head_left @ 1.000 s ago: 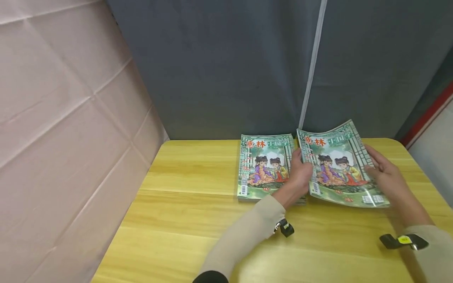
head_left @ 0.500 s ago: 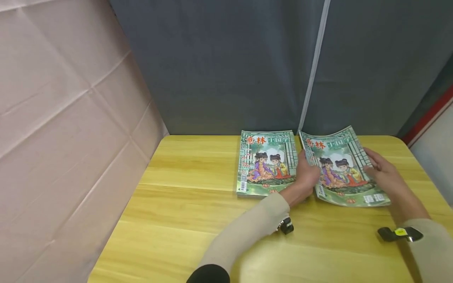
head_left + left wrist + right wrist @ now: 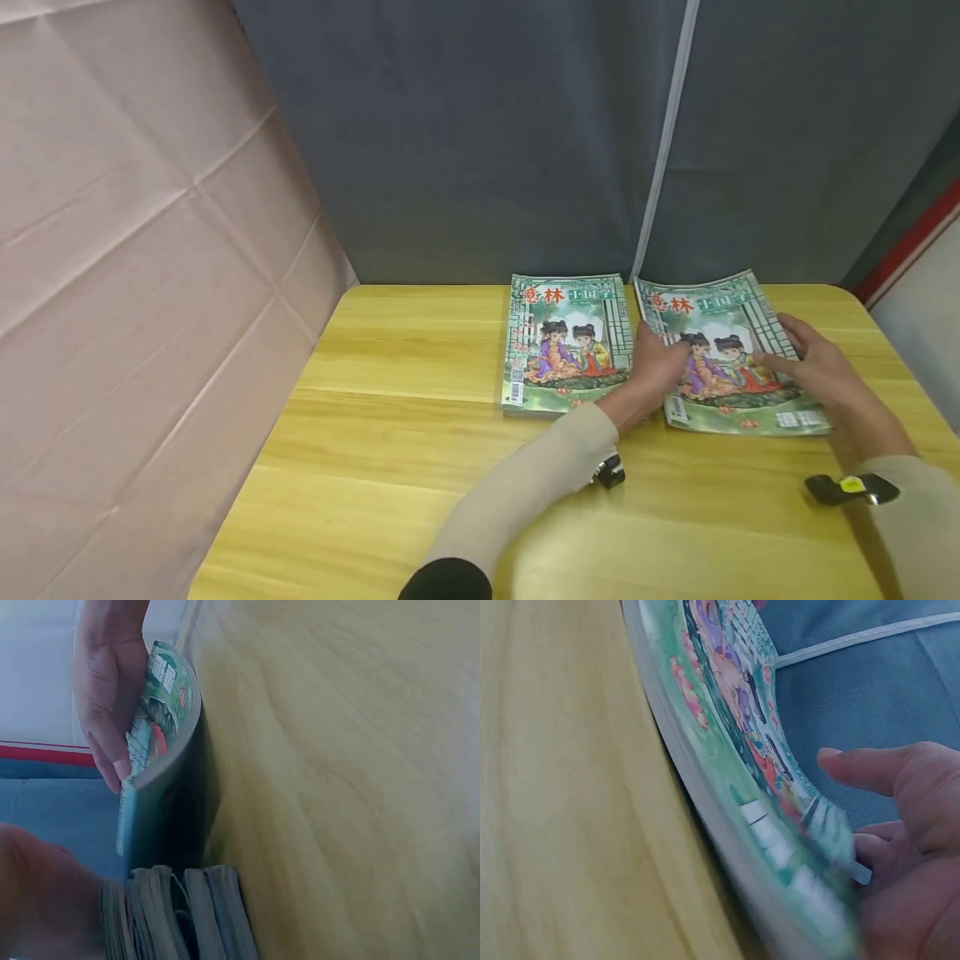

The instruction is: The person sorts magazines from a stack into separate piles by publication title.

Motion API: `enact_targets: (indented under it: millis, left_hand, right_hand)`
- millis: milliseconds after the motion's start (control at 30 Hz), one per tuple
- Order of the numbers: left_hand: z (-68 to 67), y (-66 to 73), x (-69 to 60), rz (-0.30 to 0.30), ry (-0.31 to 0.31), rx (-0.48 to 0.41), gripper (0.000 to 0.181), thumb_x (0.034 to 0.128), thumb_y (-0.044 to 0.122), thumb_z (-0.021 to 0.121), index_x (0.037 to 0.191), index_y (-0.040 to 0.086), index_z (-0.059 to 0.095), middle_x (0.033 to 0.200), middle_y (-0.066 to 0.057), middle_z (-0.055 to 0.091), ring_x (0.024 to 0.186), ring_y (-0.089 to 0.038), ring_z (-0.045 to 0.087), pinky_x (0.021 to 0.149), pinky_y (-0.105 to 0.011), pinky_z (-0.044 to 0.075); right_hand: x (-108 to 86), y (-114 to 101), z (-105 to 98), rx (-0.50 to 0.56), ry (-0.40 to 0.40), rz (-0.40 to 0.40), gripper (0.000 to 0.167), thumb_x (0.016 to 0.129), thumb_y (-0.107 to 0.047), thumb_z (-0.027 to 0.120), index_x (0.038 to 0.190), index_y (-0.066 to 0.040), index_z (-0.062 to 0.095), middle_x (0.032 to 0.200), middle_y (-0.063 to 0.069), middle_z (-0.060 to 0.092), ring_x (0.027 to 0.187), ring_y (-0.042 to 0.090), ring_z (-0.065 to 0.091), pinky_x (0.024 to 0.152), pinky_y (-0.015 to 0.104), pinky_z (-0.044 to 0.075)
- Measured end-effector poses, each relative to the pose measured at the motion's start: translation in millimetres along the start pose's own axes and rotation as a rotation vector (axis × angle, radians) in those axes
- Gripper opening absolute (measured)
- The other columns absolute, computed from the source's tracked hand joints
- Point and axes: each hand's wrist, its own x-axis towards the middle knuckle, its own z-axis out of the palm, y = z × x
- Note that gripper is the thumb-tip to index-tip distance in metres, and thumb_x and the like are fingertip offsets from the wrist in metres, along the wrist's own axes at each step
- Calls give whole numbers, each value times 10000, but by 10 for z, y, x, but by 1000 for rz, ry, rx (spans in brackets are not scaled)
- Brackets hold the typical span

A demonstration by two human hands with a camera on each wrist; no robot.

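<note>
One glossy magazine [image 3: 723, 387] sits between your two hands at the right of the table, beside the pile, bowed into a shallow trough with its side edges raised; whether its underside touches the wood you cannot tell. Your left hand [image 3: 656, 367] grips its left edge, thumb on the cover. Your right hand [image 3: 821, 367] has its fingers curled behind the right edge and its thumb stretched out over the cover, raised clear of the paper in the right wrist view. Your hands are apart, with the cover spanning the gap.

That cover is slick green paper, printed with two seated cartoon figures, two large red characters and lattice borders; its page edges show as a thin grey band.

Just left of it, one pile of magazines [image 3: 566, 358] lies flat, its top cover bearing the same design. The left wrist view shows several rough, grey, layered page edges, too blurred to count.

Under everything spreads one smooth table [image 3: 360, 500] with yellow wood grain and rounded far corners. You wear two plain beige sleeves [image 3: 532, 479], each cuff carrying one small black device [image 3: 828, 490].

Behind hangs dark grey cloth [image 3: 480, 150] with one pale strip [image 3: 667, 142] running down it. One creased pinkish sheet [image 3: 135, 292] covers the left side, its folds crossing in ridges; one red band [image 3: 911, 242] slants at the right.
</note>
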Motion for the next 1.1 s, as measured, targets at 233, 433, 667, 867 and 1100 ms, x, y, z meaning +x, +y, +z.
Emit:
enact_targets:
  millis: [233, 433, 667, 867, 1100]
  left_hand:
    - [58, -21, -63, 14, -57, 30, 1021, 890, 262, 724, 1696, 87, 123, 1773, -86, 205, 1601, -226, 324, 1311, -325, 316]
    - [77, -15, -128, 41, -86, 41, 1014, 911, 352, 740, 1695, 116, 143, 1754, -79, 239, 1587, -261, 351, 1298, -389, 357]
    - [-226, 38, -193, 119, -155, 37, 923, 900, 510, 685, 1682, 303, 239, 1730, 51, 338, 1561, -233, 409, 1255, -464, 415]
    - [-884, 71, -97, 230, -213, -54, 901, 960, 445, 628, 1702, 193, 182, 1775, -7, 236, 1642, -227, 239, 1328, -500, 276]
    - [-1483, 86, 110, 366, -194, -37, 866, 1012, 385, 587, 1711, 172, 123, 1797, -41, 152, 1669, -218, 140, 1361, -486, 194]
  right_hand:
    - [-96, 67, 10, -27, -8, -14, 1091, 1050, -492, 613, 1654, -26, -168, 1711, 350, -75, 1555, 639, 3, 1207, 814, 95]
    - [-206, 40, 40, -63, 26, -35, 1061, 1058, -454, 613, 1657, 2, -135, 1694, 395, -65, 1543, 664, 1, 1189, 838, 111]
    - [-298, -243, 162, -127, 98, -60, 1046, 1058, -477, 593, 1666, 6, -108, 1668, 450, -4, 1495, 710, 96, 1106, 872, 224]
    - [-284, -572, 452, -66, 137, -116, 968, 1073, -499, 551, 1694, -44, -36, 1709, 389, 59, 1523, 672, 132, 1126, 859, 235]
    - [-274, -760, 762, -78, 130, -192, 906, 1079, -496, 543, 1712, -99, 29, 1708, 371, 156, 1454, 683, 288, 1058, 844, 352]
